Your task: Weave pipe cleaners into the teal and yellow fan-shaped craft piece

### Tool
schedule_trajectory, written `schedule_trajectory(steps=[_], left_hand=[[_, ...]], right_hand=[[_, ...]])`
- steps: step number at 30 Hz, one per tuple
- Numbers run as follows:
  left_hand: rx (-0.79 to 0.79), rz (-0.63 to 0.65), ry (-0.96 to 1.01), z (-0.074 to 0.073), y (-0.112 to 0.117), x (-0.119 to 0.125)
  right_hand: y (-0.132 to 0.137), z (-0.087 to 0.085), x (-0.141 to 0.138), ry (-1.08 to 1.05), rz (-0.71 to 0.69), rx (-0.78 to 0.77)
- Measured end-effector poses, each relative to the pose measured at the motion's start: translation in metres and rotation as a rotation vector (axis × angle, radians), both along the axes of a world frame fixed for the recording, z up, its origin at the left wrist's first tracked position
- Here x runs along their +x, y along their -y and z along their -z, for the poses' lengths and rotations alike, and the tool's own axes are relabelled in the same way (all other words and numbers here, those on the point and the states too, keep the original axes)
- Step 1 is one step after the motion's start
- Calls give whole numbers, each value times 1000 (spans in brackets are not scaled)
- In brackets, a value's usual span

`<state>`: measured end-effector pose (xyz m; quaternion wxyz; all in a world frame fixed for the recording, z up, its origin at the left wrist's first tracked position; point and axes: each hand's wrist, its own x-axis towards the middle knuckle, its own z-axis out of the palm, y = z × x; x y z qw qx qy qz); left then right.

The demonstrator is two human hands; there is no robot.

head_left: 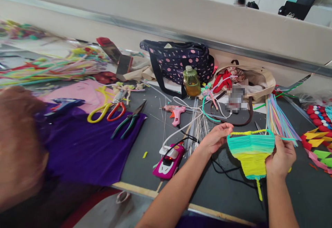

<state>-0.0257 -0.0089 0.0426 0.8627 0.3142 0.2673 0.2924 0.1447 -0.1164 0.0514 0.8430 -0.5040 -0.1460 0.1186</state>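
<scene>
Both my hands hold up a woven fan-shaped piece (251, 153) made of teal, green and yellow strands, with a yellow stem hanging below it. My left hand (216, 137) pinches its upper left corner, fingers closed on the yellow top edge. On the right side, my right hand (281, 157) is wrapped round the edge of the piece. A bundle of pastel pipe cleaners (280, 121) lies on the table just behind the piece.
On the grey table lie a pink glue gun (176, 112), a pink car-shaped device (169, 160), thin wires (197, 126), pliers (131, 120), scissors (114, 108), purple cloth (83, 145), a bottle (191, 81), a dotted bag (178, 60) and a beige bag (255, 79). Another person's head (18, 141) is close at left.
</scene>
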Motion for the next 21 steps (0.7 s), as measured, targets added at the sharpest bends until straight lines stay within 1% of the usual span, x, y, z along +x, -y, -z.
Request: schedule_trajectory(steps=[2, 5, 8, 12, 14, 16, 21], left_hand=[[84, -111, -29, 1, 0, 3], [276, -254, -99, 1, 2, 7], [485, -302, -193, 0, 4, 9], [771, -344, -410, 2, 7, 8], [836, -355, -495, 4, 8, 8], [866, -369, -554, 6, 9, 7], [943, -389, -633, 5, 12, 6]], right_hand=[[0, -1, 1, 10, 24, 12], [0, -1, 3, 9, 61, 24], [0, 0, 5, 15, 88, 29], [0, -1, 3, 27, 91, 26], [1, -1, 1, 34, 91, 20], [1, -2, -1, 51, 99, 15], [1, -4, -6, 93, 115, 9]])
